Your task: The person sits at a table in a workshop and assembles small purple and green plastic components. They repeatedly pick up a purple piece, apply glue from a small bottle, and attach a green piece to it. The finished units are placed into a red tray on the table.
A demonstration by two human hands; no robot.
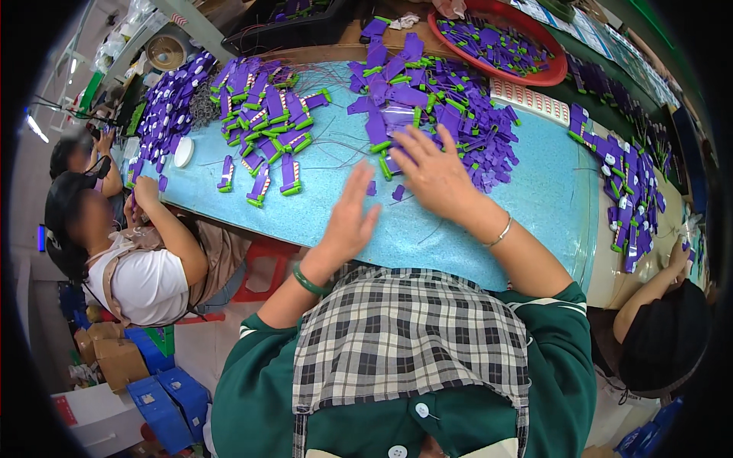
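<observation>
My right hand (pixel 431 169) lies flat with fingers spread on the near edge of a big heap of purple and green plastic parts (pixel 439 103) on the light blue table (pixel 458 229). A silver bangle is on that wrist. My left hand (pixel 347 217) hovers open just left of it, palm turned inward, above bare tabletop and near two small loose purple bits (pixel 385 189). A green bangle circles that wrist. Neither hand holds anything.
A second heap of purple and green parts (pixel 267 114) lies at the left. A red basin of parts (pixel 496 42) stands behind. More parts (pixel 626 183) lie at the right. A seated person (pixel 137 259) works at my left, another (pixel 657 336) at my right.
</observation>
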